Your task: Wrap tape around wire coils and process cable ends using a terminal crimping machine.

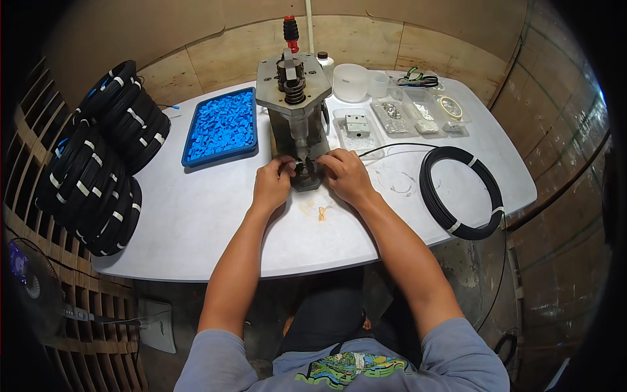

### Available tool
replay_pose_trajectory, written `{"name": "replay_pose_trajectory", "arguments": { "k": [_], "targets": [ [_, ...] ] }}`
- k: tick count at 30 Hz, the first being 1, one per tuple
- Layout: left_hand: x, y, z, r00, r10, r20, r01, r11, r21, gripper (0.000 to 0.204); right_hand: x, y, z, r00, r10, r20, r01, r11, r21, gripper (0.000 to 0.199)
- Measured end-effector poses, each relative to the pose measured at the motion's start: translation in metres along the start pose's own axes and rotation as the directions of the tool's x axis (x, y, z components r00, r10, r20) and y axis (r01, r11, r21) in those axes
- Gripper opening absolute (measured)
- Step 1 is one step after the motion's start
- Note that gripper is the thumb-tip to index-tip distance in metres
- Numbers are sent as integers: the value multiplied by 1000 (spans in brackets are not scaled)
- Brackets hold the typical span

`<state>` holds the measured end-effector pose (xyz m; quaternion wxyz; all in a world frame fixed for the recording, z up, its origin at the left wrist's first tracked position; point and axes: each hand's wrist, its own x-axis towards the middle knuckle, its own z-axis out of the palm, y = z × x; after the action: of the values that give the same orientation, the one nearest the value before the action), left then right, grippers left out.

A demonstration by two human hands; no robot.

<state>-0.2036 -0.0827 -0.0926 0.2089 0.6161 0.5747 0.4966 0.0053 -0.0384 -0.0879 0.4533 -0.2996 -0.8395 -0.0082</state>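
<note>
A grey metal bench press (295, 124) stands in front of me, and both my hands are at its base. My left hand (273, 183) is closed at the left side of the press's lower die (305, 175); what its fingertips pinch is too small to make out. On the other side my right hand (347, 171) is closed with its fingertips by the die. A black cable (398, 145) runs from the black cable coil (428, 196) on the right into that hand. The fingers hide the cable's end.
Left of the press lies a dark blue tray (188, 154) of small blue pieces. Several cable coils (98, 183) are stacked at the left edge. Behind and right are a white tub (350, 82), a metal block (357, 126), clear boxes (390, 117) and pliers (418, 80).
</note>
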Motion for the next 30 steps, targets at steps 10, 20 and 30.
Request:
{"name": "replay_pose_trajectory", "arguments": {
  "k": [10,20,30],
  "targets": [
    [0,3,1,1000,-7,2,7,1000,13,20,0,1,-1,1000,-7,2,7,1000,-4,24],
    [1,0,2,1000,-2,-12,2,1000,-15,21,0,1,-2,1000,1,29,-1,1000,11,25],
    [0,-4,2,1000,20,-21,-21,999,-44,19,-2,-1,-3,996,-59,-68,58,998,-18,30]
  ]
}}
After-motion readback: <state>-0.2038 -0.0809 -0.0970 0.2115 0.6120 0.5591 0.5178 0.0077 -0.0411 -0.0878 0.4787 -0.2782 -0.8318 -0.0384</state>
